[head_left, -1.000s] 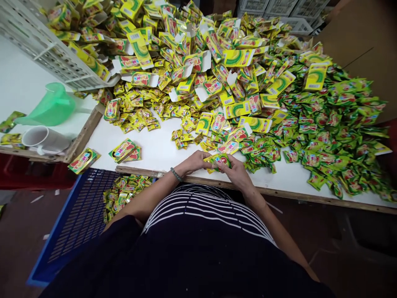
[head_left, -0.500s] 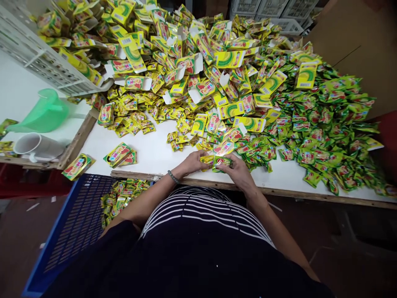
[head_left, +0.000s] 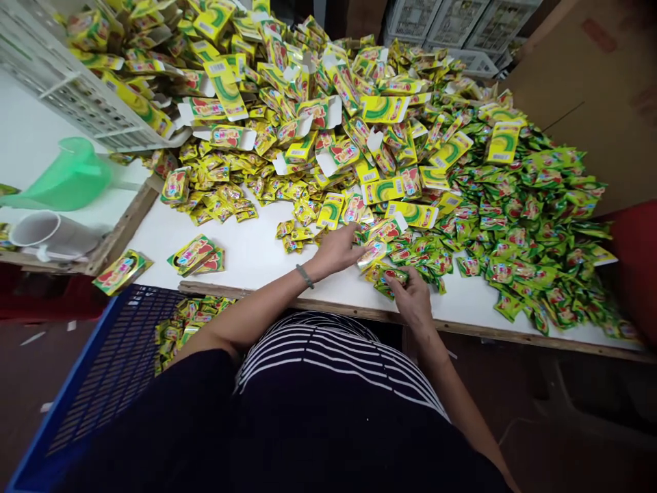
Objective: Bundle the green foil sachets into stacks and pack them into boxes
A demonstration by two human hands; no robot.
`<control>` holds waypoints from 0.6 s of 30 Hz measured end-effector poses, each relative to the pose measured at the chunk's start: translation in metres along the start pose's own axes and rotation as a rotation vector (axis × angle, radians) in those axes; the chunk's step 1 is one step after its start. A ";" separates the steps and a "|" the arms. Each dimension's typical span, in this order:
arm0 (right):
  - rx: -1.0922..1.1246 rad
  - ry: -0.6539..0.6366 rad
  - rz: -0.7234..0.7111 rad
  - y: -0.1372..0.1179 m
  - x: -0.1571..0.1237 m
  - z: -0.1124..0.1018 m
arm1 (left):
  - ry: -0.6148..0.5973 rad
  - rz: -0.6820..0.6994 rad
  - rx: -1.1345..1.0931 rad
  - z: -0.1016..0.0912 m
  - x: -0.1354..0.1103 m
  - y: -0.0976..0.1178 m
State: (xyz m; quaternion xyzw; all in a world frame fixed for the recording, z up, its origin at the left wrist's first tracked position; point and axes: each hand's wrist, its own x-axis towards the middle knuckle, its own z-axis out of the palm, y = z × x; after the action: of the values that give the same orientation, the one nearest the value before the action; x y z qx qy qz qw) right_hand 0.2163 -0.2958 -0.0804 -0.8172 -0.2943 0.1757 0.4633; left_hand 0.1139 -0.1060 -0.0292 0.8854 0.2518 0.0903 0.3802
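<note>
My left hand (head_left: 337, 252), with a beaded bracelet at the wrist, reaches over the white tabletop with thumb and forefinger apart. Its thumb is close to a yellow-and-green printed box (head_left: 374, 253); whether they touch I cannot tell. Near its forefinger lie more small boxes, one showing a yellow printed side (head_left: 330, 210). My right hand (head_left: 412, 296) is closed on small green sachets (head_left: 391, 279) at the near end of that first box. Small yellow sachets (head_left: 296, 236) lie left of my left hand. A heap of green sachets (head_left: 518, 212) spreads to the right.
Two filled boxes (head_left: 194, 253) lie at the left, another (head_left: 122, 272) at the table corner. Below hangs a blue crate (head_left: 97, 370) holding sachets. A white basket (head_left: 102, 116), green scoop (head_left: 72, 178) and white mug (head_left: 51, 236) stand left. Cardboard (head_left: 569, 103) walls the right.
My left hand has let go of the yellow sachets and moved up toward the boxes. My right hand has shifted slightly right and down, still holding green sachets.
</note>
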 end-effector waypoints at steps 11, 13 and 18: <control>0.178 0.080 0.071 0.007 -0.004 0.012 | -0.100 0.000 0.112 0.031 0.022 0.002; 0.204 0.054 0.073 0.008 -0.001 0.014 | -0.047 0.005 0.157 0.021 0.014 -0.008; 0.150 0.148 0.042 0.003 0.011 0.014 | -0.125 0.400 0.439 0.005 0.011 -0.009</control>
State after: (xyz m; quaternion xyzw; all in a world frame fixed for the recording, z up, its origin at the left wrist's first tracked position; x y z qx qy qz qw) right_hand 0.2177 -0.2810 -0.0902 -0.7969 -0.2283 0.1462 0.5398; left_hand 0.1216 -0.0982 -0.0400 0.9822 0.0623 0.0523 0.1692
